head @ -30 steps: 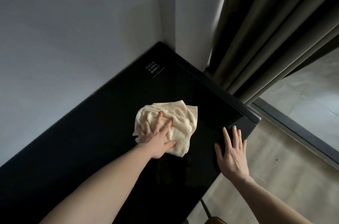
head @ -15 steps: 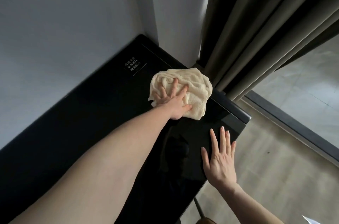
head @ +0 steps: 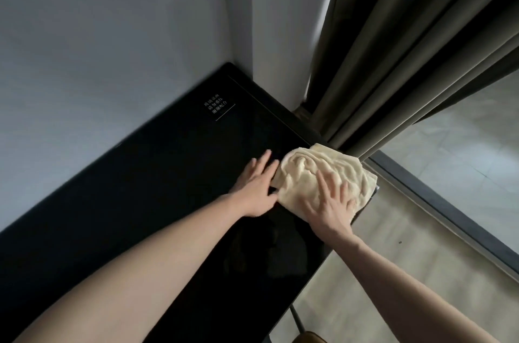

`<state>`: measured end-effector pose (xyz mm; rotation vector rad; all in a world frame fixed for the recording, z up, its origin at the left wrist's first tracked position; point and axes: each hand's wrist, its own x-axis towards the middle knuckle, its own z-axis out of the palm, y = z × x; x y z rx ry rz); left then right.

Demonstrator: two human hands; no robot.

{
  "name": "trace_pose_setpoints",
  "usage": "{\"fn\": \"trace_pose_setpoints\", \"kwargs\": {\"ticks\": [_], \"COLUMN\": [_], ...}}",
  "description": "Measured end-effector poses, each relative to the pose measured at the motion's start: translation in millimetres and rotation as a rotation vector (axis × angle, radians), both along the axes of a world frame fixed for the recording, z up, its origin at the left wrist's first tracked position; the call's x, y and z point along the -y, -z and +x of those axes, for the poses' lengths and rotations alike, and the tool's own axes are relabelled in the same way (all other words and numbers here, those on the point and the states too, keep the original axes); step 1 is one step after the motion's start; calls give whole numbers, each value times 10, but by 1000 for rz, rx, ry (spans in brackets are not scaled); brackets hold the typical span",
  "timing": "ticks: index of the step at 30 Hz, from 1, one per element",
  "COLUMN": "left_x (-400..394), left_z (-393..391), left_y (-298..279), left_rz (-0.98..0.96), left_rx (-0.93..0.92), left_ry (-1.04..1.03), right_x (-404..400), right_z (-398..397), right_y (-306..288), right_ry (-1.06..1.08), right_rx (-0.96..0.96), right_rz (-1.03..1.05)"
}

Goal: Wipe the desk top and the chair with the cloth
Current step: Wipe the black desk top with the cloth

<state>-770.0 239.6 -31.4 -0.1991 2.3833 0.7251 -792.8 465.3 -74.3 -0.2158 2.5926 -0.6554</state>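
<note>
Cloth (head: 331, 174) is at the desk's (head: 168, 188) far right corner, bunched and wrinkled, cream terry. Its right edge runs over the desk's edge by the curtain (head: 407, 47); far edge touches or nearly touches the curtain folds (can't tell which).

Right hand (head: 328, 208) lies flat on top of the cloth, palm down, fingers spread and extended. Not a pinch or a fist, just an open palm pressing the fabric onto the desk. The fingers are blurred.

Left hand (head: 258, 188) is flat on the bare desk just left of the cloth, palm down, fingers straight and together, pointing toward the far corner. Thumb side touches the cloth's left edge. It grips nothing.

Both forearms come in from the bottom of the view, bare, no sleeves.

Desk is glossy black, sits in a corner: grey wall (head: 98, 47) along its left long edge, a white wall section (head: 280, 19) at its far end. Small white printed label (head: 217, 106) near the far corner (text too small to read), well clear of both hands.

Right of the desk: grey-brown curtain hanging in deep folds, a dark window frame (head: 449, 219) running diagonally, pale floor (head: 379, 258) below. At the bottom edge a thin dark leg (head: 296, 317) and a brown rounded shape (head: 307, 337) show under the desk's edge (possibly the chair, too little in view to say).
</note>
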Motion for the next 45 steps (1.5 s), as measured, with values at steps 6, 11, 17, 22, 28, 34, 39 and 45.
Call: {"fn": "trace_pose_setpoints", "kwargs": {"ticks": [6,11,17,22,28,34,39,45], "left_x": [1218,1328,1345,1334,1288,1147,1001,1164], "left_z": [990,1195,1002,967,1032,1449,2100,3177], "left_y": [170,248,229,178,116,110,31,22], "left_rz": [-297,-294,-308,-324,-345,-302,-266,-289], "left_rx": [275,266,352,362,308,173,150,206], "left_ry": [-134,-154,-191,-183,-173,-165,-97,-130], "right_x": [885,1438,1056,170,-461,20,539,1173], "right_z": [-291,-735,-807,-721,-396,241,1136,2524], "right_y": [32,80,52,125,97,94,43,-59], "right_ry": [-74,-263,-339,-174,31,-25,-255,-461], "right_rx": [93,66,-21,-44,72,76,94,118], "right_rz": [193,207,182,269,280,311,251,202]}}
